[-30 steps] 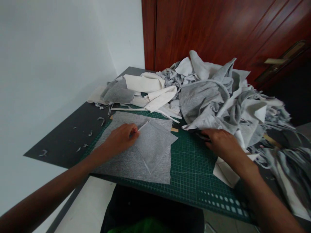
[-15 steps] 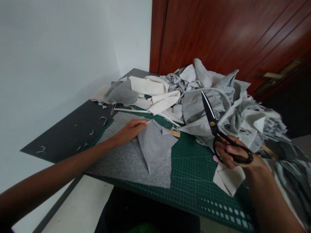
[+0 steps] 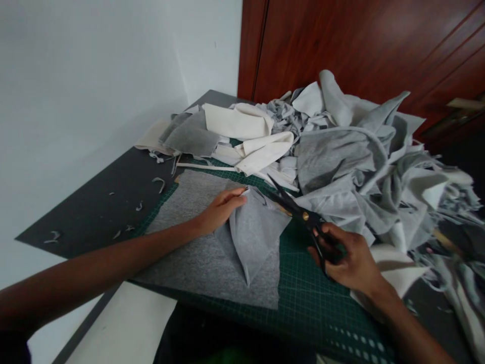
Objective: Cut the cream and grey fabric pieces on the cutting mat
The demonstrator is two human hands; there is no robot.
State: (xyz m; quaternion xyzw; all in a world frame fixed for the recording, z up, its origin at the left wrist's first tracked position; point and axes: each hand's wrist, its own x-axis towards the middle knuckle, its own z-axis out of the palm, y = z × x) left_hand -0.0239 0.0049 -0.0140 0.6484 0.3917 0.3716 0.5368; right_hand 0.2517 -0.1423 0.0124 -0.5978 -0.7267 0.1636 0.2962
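Between thumb and fingers, my left hand (image 3: 223, 208) pinches the upper edge of a folded grey fabric piece (image 3: 255, 235). Its lower corner hangs down over a larger flat grey cloth (image 3: 182, 263). My right hand (image 3: 346, 255) is closed round the handles of black scissors (image 3: 305, 216). Their blades point left and away from me, with the tips near the upper right edge of the held fabric; I cannot tell whether they touch it. Part of a wooden strip (image 3: 285, 210) shows behind the fabric and blades.
A green cutting mat (image 3: 303, 298) lies on the dark table (image 3: 94, 212). Grey and white fabric scraps (image 3: 341, 156) are heaped at the back and right. Cream pieces (image 3: 238, 122) lie at the back. Small thread bits lie at left. A white wall and brown door (image 3: 359, 45) stand behind.
My right hand has brought the scissors left and down, from raised and upright to pointing at the held fabric. My left hand still pinches the fabric. The view has shifted a little.
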